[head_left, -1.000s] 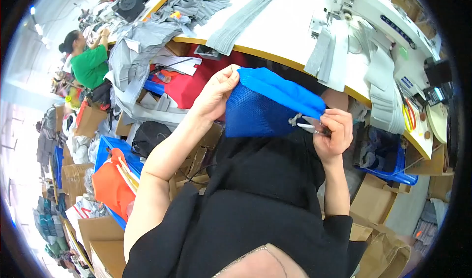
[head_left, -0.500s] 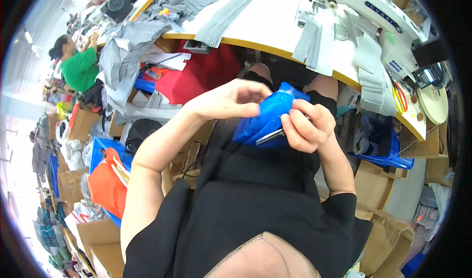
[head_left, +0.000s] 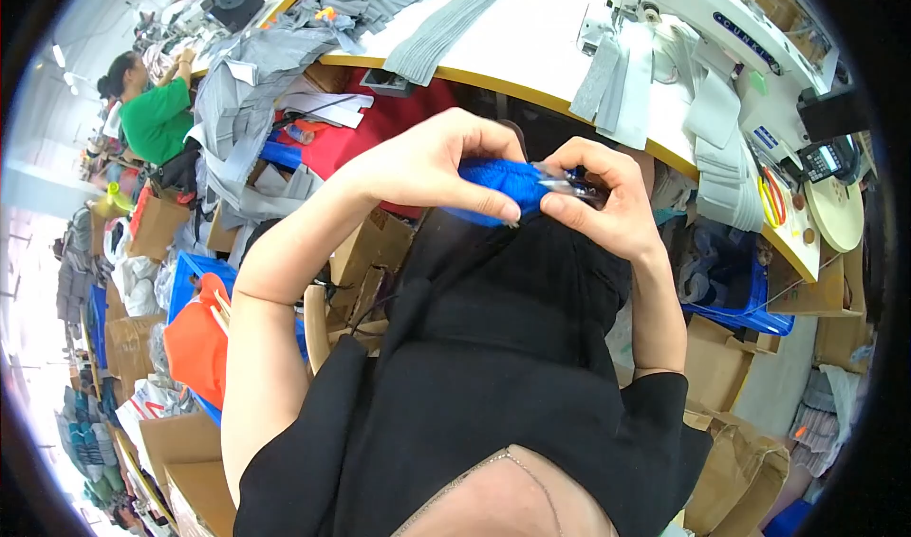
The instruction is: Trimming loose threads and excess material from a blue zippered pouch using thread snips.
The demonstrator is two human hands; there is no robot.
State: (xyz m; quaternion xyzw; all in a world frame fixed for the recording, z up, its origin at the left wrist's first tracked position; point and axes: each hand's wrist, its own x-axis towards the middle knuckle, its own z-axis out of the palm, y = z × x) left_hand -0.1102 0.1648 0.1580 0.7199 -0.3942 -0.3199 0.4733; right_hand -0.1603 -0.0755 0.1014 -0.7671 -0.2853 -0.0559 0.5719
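Observation:
Above my lap, my left hand (head_left: pixel 427 172) is closed around a bunched piece of bright blue, textured fabric (head_left: pixel 503 184), its thumb on the near side and the fingers behind. My right hand (head_left: pixel 615 197) pinches a small pair of metal snips (head_left: pixel 567 186) with dark handles. Their blades point left and meet the right end of the blue fabric. Whether the blades are apart or closed is too blurred to tell, and part of the handles is hidden by my right fingers.
Ahead is a white table with a yellow edge (head_left: pixel 503 89), holding grey fabric strips (head_left: pixel 451 29) and a white sewing machine (head_left: pixel 721 25). Yellow-and-red scissors (head_left: pixel 771 195) lie at right. Blue crates (head_left: pixel 745 309) and cardboard boxes flank me. A person in green (head_left: pixel 157 124) works at far left.
The blue fabric is now bunched smaller and held higher, in my left hand. My right hand has turned, bringing the snips' blades up to the fabric's right end.

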